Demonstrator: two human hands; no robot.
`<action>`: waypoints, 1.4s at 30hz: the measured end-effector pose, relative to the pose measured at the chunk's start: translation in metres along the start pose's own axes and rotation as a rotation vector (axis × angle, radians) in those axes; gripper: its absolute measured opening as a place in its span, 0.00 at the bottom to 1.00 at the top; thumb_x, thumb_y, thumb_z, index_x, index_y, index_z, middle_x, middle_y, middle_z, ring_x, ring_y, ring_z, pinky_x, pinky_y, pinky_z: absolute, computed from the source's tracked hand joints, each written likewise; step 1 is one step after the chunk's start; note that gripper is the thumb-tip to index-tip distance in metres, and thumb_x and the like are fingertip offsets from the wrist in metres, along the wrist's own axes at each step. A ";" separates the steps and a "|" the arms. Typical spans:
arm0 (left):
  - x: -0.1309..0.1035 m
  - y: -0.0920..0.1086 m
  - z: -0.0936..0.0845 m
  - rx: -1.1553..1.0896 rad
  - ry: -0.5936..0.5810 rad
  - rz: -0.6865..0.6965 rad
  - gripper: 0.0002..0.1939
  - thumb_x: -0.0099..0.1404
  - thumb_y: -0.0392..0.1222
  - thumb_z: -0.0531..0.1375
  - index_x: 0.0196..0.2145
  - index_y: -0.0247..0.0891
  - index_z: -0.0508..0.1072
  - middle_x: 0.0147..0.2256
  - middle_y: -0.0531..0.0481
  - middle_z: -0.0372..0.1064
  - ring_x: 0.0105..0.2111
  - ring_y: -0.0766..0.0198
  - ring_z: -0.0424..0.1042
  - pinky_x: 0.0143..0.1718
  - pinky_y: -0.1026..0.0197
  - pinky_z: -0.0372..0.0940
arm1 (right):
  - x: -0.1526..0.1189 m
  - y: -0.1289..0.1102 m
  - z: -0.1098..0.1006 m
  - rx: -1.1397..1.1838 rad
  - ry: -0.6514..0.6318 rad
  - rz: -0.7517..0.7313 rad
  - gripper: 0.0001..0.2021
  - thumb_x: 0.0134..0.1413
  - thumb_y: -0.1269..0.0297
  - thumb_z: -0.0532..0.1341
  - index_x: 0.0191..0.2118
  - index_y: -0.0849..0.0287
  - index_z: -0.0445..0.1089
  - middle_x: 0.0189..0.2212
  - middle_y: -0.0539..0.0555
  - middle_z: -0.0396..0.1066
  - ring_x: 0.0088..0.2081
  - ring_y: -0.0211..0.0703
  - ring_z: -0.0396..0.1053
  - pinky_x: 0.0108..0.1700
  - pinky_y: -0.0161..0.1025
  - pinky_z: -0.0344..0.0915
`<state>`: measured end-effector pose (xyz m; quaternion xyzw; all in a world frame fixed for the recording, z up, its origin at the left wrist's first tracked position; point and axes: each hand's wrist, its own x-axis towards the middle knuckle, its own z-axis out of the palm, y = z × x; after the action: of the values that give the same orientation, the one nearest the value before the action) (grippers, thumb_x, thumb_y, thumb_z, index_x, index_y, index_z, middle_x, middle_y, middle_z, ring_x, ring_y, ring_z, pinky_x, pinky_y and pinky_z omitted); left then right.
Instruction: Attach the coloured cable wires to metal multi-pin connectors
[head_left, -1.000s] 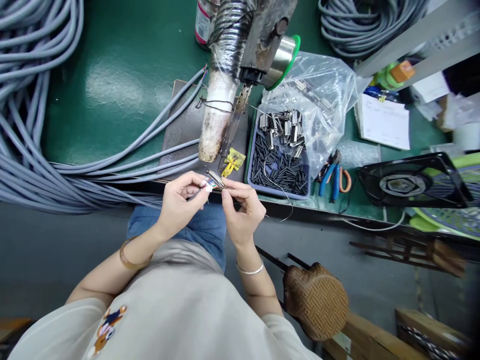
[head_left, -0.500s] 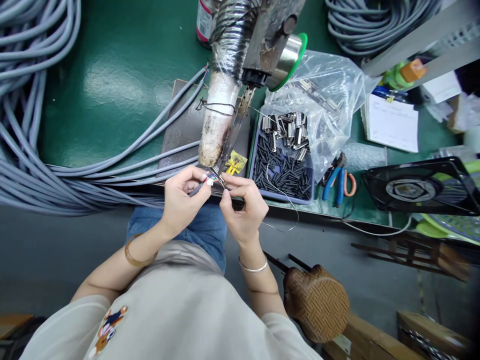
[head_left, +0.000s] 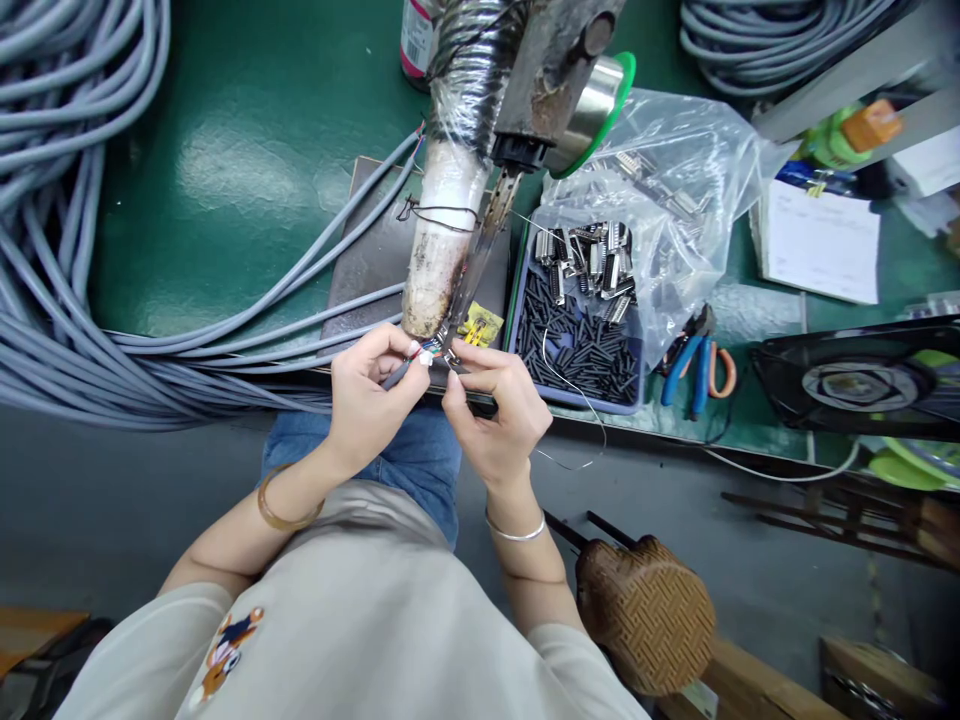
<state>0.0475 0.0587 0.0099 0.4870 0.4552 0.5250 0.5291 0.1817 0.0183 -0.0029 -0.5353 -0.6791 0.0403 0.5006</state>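
Observation:
My left hand (head_left: 379, 390) pinches the end of a grey cable (head_left: 395, 376), its fingers closed near the table's front edge. Thin coloured wires (head_left: 429, 352) fan out from that end toward my other hand. In the closed fingertips of my right hand (head_left: 499, 405) is a small metal connector (head_left: 450, 358), partly hidden by the fingers. Right above both hands, a mounted soldering iron (head_left: 480, 240) points down, its tip close to the wires and connector. Whether the tip touches them I cannot tell. A white wrapped suction hose (head_left: 442, 240) ends just behind my left fingertips.
A blue tray (head_left: 517, 325) of connectors (head_left: 592, 255) and black sleeves (head_left: 581, 350) stands to the right, beside a clear plastic bag (head_left: 697, 150). Further right lie pliers (head_left: 694, 375) and a black fan (head_left: 847, 385). Grey cables (head_left: 60, 270) pile up at left. A stool (head_left: 652, 615) stands below.
The view has shifted slightly, so the bench things appear a little further right. My right fingers have turned slightly around the connector; both hands stay under the iron.

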 end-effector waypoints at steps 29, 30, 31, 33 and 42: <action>-0.002 -0.005 -0.001 0.119 -0.005 0.140 0.05 0.58 0.32 0.62 0.26 0.37 0.70 0.23 0.57 0.65 0.19 0.75 0.60 0.20 0.72 0.56 | 0.003 -0.001 0.000 -0.008 0.045 -0.019 0.09 0.57 0.77 0.67 0.36 0.56 0.70 0.39 0.53 0.81 0.41 0.39 0.80 0.45 0.38 0.77; -0.002 -0.004 -0.001 0.118 -0.007 0.145 0.05 0.58 0.32 0.62 0.26 0.37 0.70 0.24 0.57 0.66 0.20 0.75 0.61 0.20 0.72 0.57 | 0.004 -0.001 0.000 -0.015 0.045 -0.023 0.09 0.57 0.77 0.67 0.36 0.56 0.71 0.40 0.53 0.81 0.42 0.39 0.80 0.45 0.38 0.77; -0.002 -0.003 -0.001 0.115 -0.010 0.144 0.05 0.58 0.32 0.63 0.26 0.37 0.70 0.24 0.56 0.66 0.20 0.75 0.61 0.20 0.72 0.57 | 0.004 -0.002 -0.001 -0.023 0.043 -0.027 0.09 0.56 0.77 0.67 0.36 0.56 0.71 0.40 0.54 0.81 0.42 0.39 0.80 0.45 0.37 0.77; -0.001 -0.003 -0.001 0.096 -0.017 0.116 0.05 0.57 0.33 0.63 0.26 0.37 0.70 0.23 0.56 0.66 0.20 0.74 0.61 0.20 0.72 0.57 | 0.004 -0.002 -0.002 -0.036 0.038 -0.035 0.09 0.57 0.77 0.67 0.37 0.56 0.71 0.40 0.54 0.81 0.42 0.39 0.80 0.45 0.37 0.77; -0.002 -0.005 -0.004 -0.020 -0.064 -0.100 0.04 0.52 0.33 0.65 0.25 0.35 0.71 0.29 0.52 0.72 0.23 0.74 0.66 0.23 0.72 0.61 | -0.007 -0.004 -0.015 0.183 0.013 0.221 0.06 0.65 0.73 0.61 0.43 0.54 0.72 0.35 0.49 0.80 0.30 0.37 0.79 0.28 0.32 0.73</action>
<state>0.0444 0.0572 0.0049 0.4747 0.4566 0.4866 0.5739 0.1887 0.0038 0.0023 -0.5590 -0.6063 0.1534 0.5444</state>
